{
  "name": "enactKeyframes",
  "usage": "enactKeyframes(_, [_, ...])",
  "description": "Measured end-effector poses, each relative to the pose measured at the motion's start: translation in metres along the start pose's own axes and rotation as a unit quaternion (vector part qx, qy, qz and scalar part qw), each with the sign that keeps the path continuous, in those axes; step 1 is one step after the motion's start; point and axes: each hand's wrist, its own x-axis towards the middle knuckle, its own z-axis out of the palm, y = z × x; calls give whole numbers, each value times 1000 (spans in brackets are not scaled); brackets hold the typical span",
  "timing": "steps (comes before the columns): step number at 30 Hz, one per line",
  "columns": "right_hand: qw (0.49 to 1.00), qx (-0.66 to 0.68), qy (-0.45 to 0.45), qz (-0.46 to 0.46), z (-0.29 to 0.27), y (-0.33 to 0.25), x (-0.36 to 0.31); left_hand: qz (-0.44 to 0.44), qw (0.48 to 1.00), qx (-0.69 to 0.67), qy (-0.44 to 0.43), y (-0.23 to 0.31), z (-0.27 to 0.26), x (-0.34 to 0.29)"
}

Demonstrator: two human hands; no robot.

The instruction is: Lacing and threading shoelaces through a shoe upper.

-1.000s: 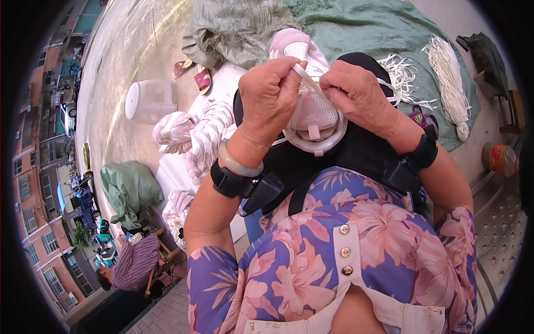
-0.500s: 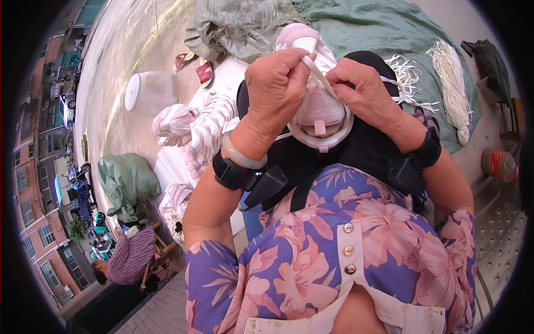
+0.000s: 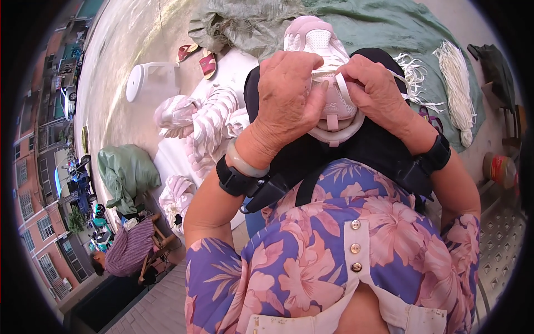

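Note:
A pink and white sneaker (image 3: 314, 42) rests on my dark-clad lap, its toe pointing away from me and its heel towards me. My left hand (image 3: 286, 97) is closed at the left side of the sneaker's lacing, its thumb bent in by the tongue; some of its fingertips are hidden. On the other side, my right hand (image 3: 375, 92) pinches a white shoelace (image 3: 342, 88) close to the right edge of the opening. White lace lines cross the sneaker beyond my fingers, and a loose end hangs to the right of my right hand.
Several pink and white sneakers (image 3: 214, 125) lie heaped on the left. Loose white laces (image 3: 411, 75) and a long lace bundle (image 3: 455, 92) lie on a green sheet (image 3: 384, 25). Beyond are a translucent bin (image 3: 158, 79) and red slippers (image 3: 208, 64). A person (image 3: 130, 250) sits at lower left.
The strip of lace stretched up between my hands has come down to the sneaker. My left hand has turned and lowered over the sneaker's side; my right hand has shifted slightly right.

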Motion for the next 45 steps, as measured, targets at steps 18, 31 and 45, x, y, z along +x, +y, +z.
enactKeyframes(18, [998,4,12,56,16,2,-5,-17,1000,-1,-18,-21,39,-32])
enactKeyframes(31, [986,-55,59,-143,10,-3,1,-97,993,38,58,-40,-26,-47])
enactKeyframes(45, [908,356,-182,128,-97,11,-27,-161,923,329,-118,-121,-89,-120])
